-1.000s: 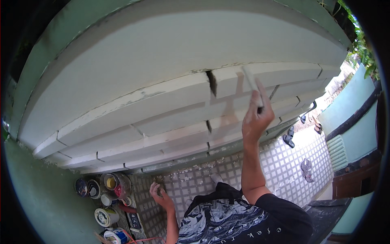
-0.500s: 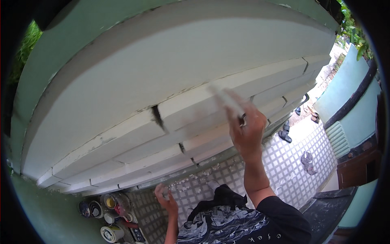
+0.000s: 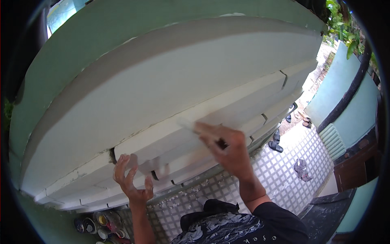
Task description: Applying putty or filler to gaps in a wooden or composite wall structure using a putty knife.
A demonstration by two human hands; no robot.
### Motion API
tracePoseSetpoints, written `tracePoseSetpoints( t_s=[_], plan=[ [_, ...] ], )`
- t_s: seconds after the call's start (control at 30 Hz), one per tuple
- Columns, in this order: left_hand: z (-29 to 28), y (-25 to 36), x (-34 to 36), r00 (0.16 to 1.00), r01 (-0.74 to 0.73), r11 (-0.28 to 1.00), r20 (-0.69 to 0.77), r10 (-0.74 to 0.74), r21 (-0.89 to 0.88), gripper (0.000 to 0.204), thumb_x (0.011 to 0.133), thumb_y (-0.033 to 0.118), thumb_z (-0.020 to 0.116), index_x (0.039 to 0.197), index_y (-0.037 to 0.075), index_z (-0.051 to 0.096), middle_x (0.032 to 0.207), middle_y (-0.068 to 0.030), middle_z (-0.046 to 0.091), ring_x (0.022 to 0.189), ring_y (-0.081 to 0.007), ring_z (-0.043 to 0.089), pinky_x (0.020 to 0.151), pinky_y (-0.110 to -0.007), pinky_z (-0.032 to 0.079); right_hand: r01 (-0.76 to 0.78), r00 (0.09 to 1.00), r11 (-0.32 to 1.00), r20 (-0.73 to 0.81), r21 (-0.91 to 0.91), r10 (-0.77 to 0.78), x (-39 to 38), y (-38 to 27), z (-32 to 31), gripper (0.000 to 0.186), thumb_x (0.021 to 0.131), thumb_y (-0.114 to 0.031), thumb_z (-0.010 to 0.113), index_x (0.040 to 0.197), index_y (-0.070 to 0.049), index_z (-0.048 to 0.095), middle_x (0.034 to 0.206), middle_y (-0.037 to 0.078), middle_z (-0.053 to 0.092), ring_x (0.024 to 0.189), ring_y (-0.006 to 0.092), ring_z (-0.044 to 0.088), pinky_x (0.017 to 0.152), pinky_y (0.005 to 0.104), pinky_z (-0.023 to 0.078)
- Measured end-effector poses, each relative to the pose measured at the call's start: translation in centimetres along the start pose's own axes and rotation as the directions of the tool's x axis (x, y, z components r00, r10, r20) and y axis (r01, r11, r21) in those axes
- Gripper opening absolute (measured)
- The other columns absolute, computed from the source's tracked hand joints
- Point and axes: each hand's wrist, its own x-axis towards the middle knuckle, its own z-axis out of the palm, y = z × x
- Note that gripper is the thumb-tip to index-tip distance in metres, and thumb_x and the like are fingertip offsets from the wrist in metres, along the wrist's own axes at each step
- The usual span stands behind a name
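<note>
A long white ledge of stepped blocks [image 3: 154, 140] runs across a white wall panel [image 3: 162, 77]. My right hand [image 3: 229, 150] is closed round a thin, pale, blade-like tool [image 3: 187, 124], whose outline is smeared by motion; its tip is over the ledge's upper edge. Lower and to the left, my left hand [image 3: 133, 179] is raised in front of the ledge, fingers bent and apart. A greyish-white patch by its fingertips is too unclear to name. Just above those fingertips is a dark gap [image 3: 112, 155] between two blocks.
Paint buckets and cans [image 3: 91, 223] stand on the floor at the lower left. White crumbs dot the tiled floor [image 3: 280, 179] along the wall. Dark sandals [image 3: 276, 145] and a crumpled cloth [image 3: 302, 169] lie to the right. A dark bench-like surface [image 3: 331, 211] is at the lower right.
My left hand has risen from low by the floor to the front of the ledge. My right hand has swung left and down with the pale tool. The view has shifted too.
</note>
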Motion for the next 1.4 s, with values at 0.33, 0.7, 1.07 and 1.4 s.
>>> tracePoseSetpoints(
  t_s=[0.33,0.7,1.07,1.4],
  plan=[
    [5.1,3.7,4.3,0.997,0.027,0.965,0.058,-0.044,0.261,0.047,0.090,0.029,0.043,0.130,0.006,0.051,0.134,-0.0080,0.054,0.127,-0.0267,0.047,0.107,-0.047,0.023,-0.365,0.909,0.846,0.345,0.389,0.234,-1.9,6.2,-8.6,0.021,0.088,-0.008,0.066,0.108,-0.004,0.071,0.068,-0.004,0.057,0.058,0.0009,0.044,0.049,0.0197,0.032],
    [6.8,7.2,4.9,0.973,0.159,0.931,-0.210,-0.092,0.328,0.042,0.090,0.021,0.042,0.129,0.007,0.051,0.131,-0.0093,0.055,0.128,-0.0292,0.045,0.113,-0.052,0.018,-0.233,0.953,0.777,-0.023,0.585,0.303,-2.4,12.6,-15.1,0.035,0.101,-0.016,0.044,0.129,0.002,0.054,0.067,-0.005,0.042,0.054,0.0024,0.034,0.047,0.0173,0.027],
    [9.7,8.9,6.2,0.923,0.338,0.790,-0.346,-0.171,0.511,0.030,0.091,0.021,0.055,0.117,0.005,0.054,0.123,-0.0130,0.057,0.116,-0.0316,0.052,0.099,-0.044,0.036,-0.042,0.945,0.871,-0.304,-0.490,-0.125,6.9,19.9,-25.3,0.029,0.089,-0.012,0.062,0.117,-0.012,0.066,0.094,0.017,0.067,0.084,0.0333,0.066,0.076,0.0396,0.051],
    [11.0,6.8,6.2,0.919,0.381,0.661,-0.341,-0.197,0.647,0.029,0.096,0.023,0.055,0.112,-0.001,0.058,0.114,-0.0209,0.060,0.106,-0.0368,0.057,0.091,-0.043,0.045,0.117,0.984,0.912,-0.082,-0.392,-0.161,12.2,34.3,-39.2,0.024,0.086,-0.017,0.064,0.109,-0.013,0.070,0.094,0.015,0.069,0.079,0.0319,0.067,0.074,0.0383,0.053]
  ],
)
